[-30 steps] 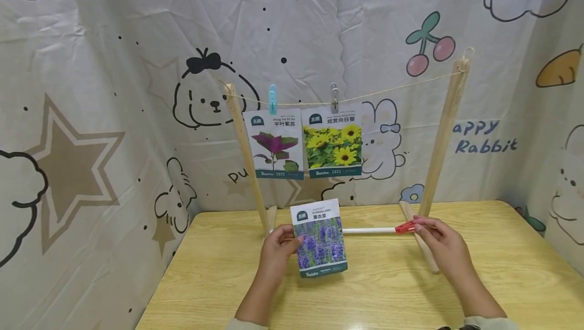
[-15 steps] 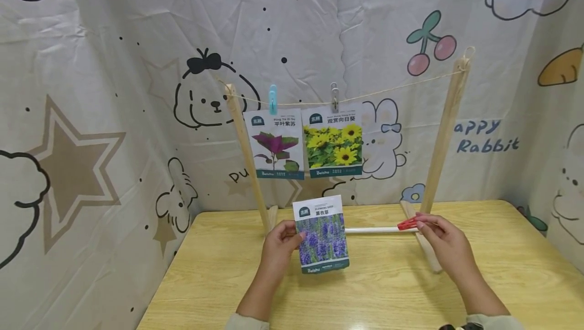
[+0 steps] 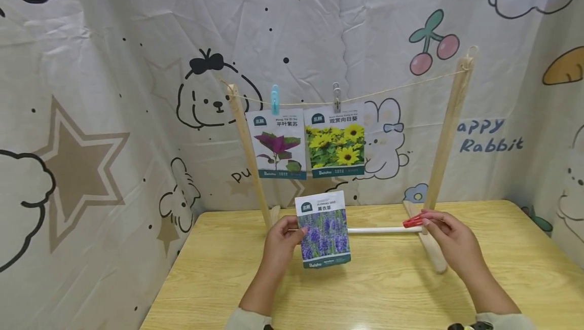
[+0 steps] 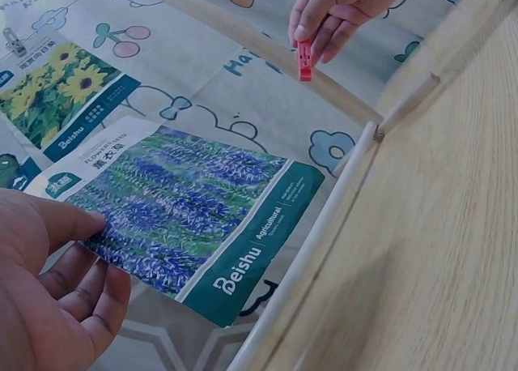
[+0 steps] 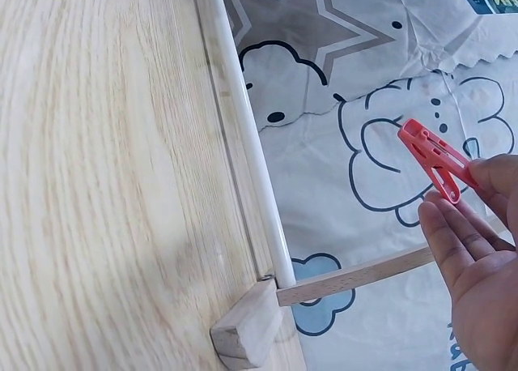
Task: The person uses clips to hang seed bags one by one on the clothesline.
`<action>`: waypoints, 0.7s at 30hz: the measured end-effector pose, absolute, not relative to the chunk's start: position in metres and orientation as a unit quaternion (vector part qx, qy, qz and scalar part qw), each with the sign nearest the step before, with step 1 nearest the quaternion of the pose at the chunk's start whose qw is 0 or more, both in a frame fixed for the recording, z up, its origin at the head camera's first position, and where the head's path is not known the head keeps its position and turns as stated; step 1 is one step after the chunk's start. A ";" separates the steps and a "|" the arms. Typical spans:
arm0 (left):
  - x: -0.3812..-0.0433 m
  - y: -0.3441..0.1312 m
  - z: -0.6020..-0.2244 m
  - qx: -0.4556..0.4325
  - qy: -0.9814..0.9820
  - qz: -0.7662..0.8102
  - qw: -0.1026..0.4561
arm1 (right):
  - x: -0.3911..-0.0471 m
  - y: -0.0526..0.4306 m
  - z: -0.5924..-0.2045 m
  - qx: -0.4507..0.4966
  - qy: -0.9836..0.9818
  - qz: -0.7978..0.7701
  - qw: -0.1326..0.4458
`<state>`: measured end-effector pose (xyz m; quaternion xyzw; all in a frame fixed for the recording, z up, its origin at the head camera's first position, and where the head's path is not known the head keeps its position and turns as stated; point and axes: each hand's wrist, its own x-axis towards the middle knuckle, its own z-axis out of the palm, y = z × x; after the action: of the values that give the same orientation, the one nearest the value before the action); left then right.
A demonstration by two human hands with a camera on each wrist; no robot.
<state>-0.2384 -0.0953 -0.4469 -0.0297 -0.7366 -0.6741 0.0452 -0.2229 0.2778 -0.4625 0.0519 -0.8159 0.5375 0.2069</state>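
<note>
My left hand (image 3: 282,243) pinches a seed packet (image 3: 324,231) by its left edge, thumb on the front; purple flowers are printed on it. The packet is held up in front of the wooden rack, below the string. Over at the right post, my right hand (image 3: 449,236) pinches a red clothespin (image 5: 437,160) between thumb and fingers. Two packets hang side by side on the string (image 3: 401,88): a purple-leaf packet (image 3: 279,150) under a blue clothespin (image 3: 275,100), and a yellow sunflower packet (image 3: 336,142) under a grey clothespin (image 3: 336,98).
The rack has a left post (image 3: 250,160), a taller right post (image 3: 449,132) and a white crossbar (image 3: 383,230) low between them. A wooden foot (image 5: 247,326) sits under the right post on the table (image 3: 365,299). A patterned cloth (image 3: 137,157) hangs behind.
The lavender-coloured packet in my left hand has risen slightly. My right hand has lifted the red clothespin a little, tilting it. The hanging packets stay in place.
</note>
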 end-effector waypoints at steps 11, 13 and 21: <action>-0.240 -0.092 -0.440 -0.036 -0.735 -0.675 0.048 | -0.224 0.280 -0.457 0.061 -0.823 0.521 0.219; -0.240 -0.092 -0.440 -0.037 -0.737 -0.673 0.045 | -0.225 0.280 -0.456 0.063 -0.821 0.523 0.220; -0.240 -0.089 -0.436 -0.039 -0.740 -0.670 0.041 | -0.224 0.280 -0.449 0.067 -0.834 0.494 0.235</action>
<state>-0.2398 -0.0892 -0.4357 -0.0394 -0.7401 -0.6700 0.0415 -0.2242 0.2803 -0.4486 0.0673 -0.8344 0.4937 0.2355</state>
